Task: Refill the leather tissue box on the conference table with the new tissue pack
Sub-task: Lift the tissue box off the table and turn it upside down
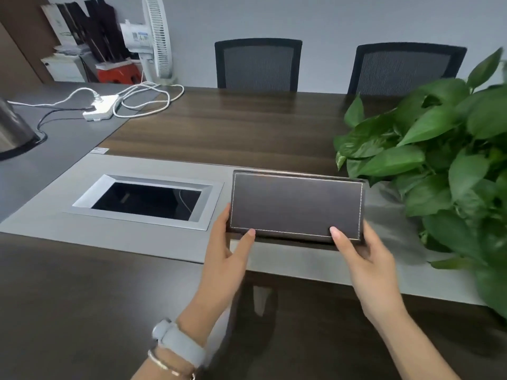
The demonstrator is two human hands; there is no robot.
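The dark brown leather tissue box (296, 204) with white stitching is held just above the grey centre strip of the conference table (192, 133), a plain stitched face turned toward me. My left hand (227, 248) grips its left end, thumb on the near edge. My right hand (362, 253) grips its right end, thumb on the face. No slot or tissue shows on the visible face. No tissue pack is in view.
A leafy green plant (439, 165) crowds the right, close to the box. A recessed cable hatch (145, 200) lies open to the left. A white power strip (101, 106) with cables sits far left. Two mesh chairs (258, 64) stand behind the table.
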